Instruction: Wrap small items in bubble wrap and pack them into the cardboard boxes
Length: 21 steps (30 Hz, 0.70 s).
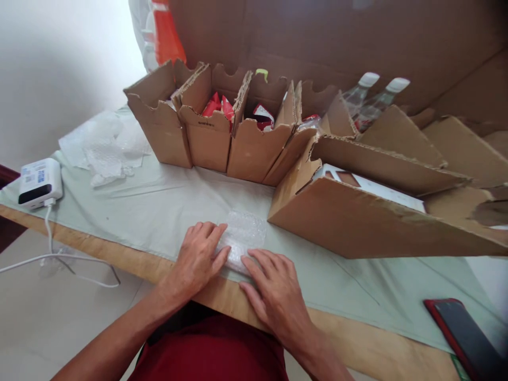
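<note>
A small piece of bubble wrap (244, 235) lies on the pale green cloth (159, 206) near the table's front edge. My left hand (198, 258) rests flat on the wrap's left side, fingers stretched out and together. My right hand (273, 288) lies flat at the wrap's near right corner, fingers spread, fingertips touching it. Neither hand grips anything.
A row of open cardboard bins (210, 132) with red packets stands behind, and a larger cardboard box (357, 217) lies at right. Two bottles (367, 98) stand at the back. Crumpled bubble wrap (103, 151), a white charger (39, 182) with cable at left, a phone (468, 333) at right.
</note>
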Available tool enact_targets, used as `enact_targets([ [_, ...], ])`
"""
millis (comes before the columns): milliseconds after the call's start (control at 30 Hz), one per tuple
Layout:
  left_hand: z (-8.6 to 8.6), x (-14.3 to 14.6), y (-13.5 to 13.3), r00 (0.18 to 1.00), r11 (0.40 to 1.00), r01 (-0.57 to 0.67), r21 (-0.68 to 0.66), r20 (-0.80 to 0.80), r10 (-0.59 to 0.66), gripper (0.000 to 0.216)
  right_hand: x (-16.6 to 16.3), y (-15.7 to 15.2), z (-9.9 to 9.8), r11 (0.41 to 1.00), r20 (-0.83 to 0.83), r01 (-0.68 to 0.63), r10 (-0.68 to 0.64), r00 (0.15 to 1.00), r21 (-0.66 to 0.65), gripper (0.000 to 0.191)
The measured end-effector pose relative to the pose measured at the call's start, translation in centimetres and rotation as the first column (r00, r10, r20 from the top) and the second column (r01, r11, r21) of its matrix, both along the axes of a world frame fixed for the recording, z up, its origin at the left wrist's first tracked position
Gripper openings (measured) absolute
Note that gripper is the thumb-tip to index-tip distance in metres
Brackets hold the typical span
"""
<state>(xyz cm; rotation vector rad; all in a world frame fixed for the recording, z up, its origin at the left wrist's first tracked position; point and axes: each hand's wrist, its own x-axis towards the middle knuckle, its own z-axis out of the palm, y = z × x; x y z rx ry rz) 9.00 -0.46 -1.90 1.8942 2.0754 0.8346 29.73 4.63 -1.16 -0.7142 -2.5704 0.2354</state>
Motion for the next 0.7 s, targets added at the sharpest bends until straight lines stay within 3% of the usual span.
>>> enact_targets([
  [67,0.3,0.1,-1.4,0.962,0.995,-0.103,0.021,0.256,0.094,0.036,-0.3,0.7,-0.4,0.999,-0.054,0.011,-0.013,0.998,-0.046,0.022],
  [100,0.5,0.3,-2.4,0.892,0.987,-0.159,-0.008,0.428,0.147,0.038,-0.3,1.0,-0.6,0.994,-0.099,0.035,-0.046,0.994,-0.105,0.022],
  [133,0.7,0.6,-3.4,0.771,0.977,-0.203,-0.065,0.604,0.201,0.041,-0.3,1.1,-0.8,0.979,-0.142,0.072,-0.1,0.985,-0.193,0.022],
  [200,1.1,1.5,-5.2,0.399,0.952,-0.215,-0.216,0.871,0.287,0.051,-0.2,0.9,-0.9,0.89,-0.184,0.134,-0.234,0.955,-0.436,0.024],
  [267,1.3,2.6,-6.2,0.024,0.948,-0.132,-0.29,0.955,0.296,0.057,-0.2,0.0,-0.7,0.718,-0.179,0.112,-0.317,0.931,-0.687,0.027],
  [333,1.3,3.7,-6.2,-0.192,0.96,-0.046,-0.277,0.945,0.264,0.055,-0.2,-1.1,-0.4,0.571,-0.181,0.035,-0.317,0.931,-0.82,0.03],
  [367,1.3,4.1,-5.9,-0.252,0.964,-0.022,-0.265,0.935,0.251,0.053,-0.1,-1.7,-0.2,0.568,-0.189,0.015,-0.299,0.935,-0.823,0.029],
  [400,1.2,4.4,-5.5,-0.295,0.965,-0.011,-0.26,0.923,0.245,0.051,0.0,-2.0,0.0,0.616,-0.197,0.02,-0.283,0.939,-0.788,0.027],
  [467,1.2,5.0,-4.8,-0.356,0.961,-0.01,-0.278,0.899,0.256,0.051,0.6,-2.2,0.3,0.773,-0.217,0.094,-0.289,0.932,-0.628,0.023],
  [500,1.2,5.1,-4.5,-0.375,0.957,-0.01,-0.291,0.888,0.266,0.051,1.0,-1.9,0.5,0.82,-0.233,0.14,-0.315,0.92,-0.556,0.022],
  [533,1.3,5.3,-4.4,-0.384,0.954,-0.003,-0.299,0.881,0.275,0.051,1.4,-1.6,0.6,0.83,-0.25,0.172,-0.347,0.904,-0.53,0.025],
  [600,1.4,5.5,-4.3,-0.383,0.951,0.02,-0.31,0.876,0.294,0.052,2.1,-0.9,0.9,0.753,-0.257,0.149,-0.393,0.883,-0.641,0.036],
  [700,1.5,6.0,-4.3,-0.382,0.944,-0.008,-0.331,0.873,0.303,0.049,2.0,-1.0,1.1,0.495,-0.253,-0.062,-0.328,0.91,-0.867,0.051],
])
